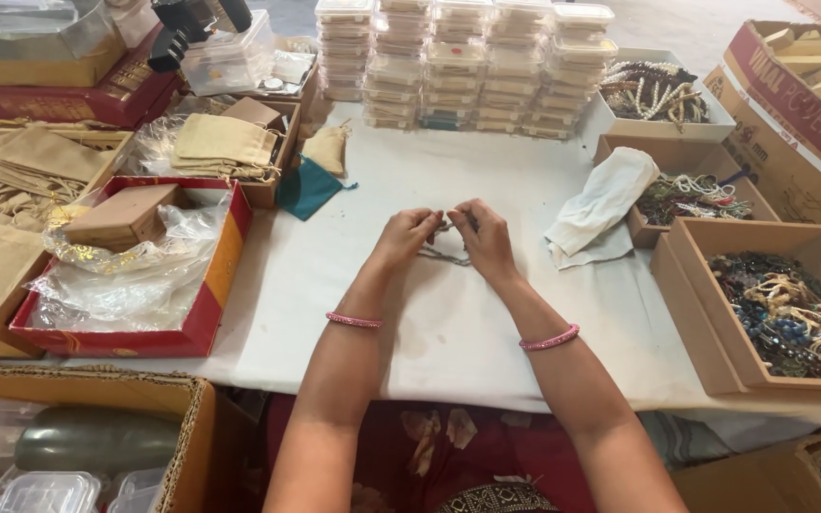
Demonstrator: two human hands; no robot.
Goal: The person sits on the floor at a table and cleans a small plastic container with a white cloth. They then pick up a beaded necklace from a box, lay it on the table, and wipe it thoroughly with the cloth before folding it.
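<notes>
My left hand (406, 237) and my right hand (485, 239) meet over the middle of a white-covered table (448, 323). Both pinch a dark beaded string (444, 253) that hangs between them and rests partly on the cloth. Each wrist wears a pink bangle. The fingertips hide the part of the string that they grip.
Stacks of clear plastic boxes (463, 62) stand at the back. Cardboard boxes of beaded strings (791, 313) sit on the right, next to a white cloth (601, 204). On the left are a red box with plastic wrap (135, 275), tan pouches (225, 142) and a teal pouch (306, 187).
</notes>
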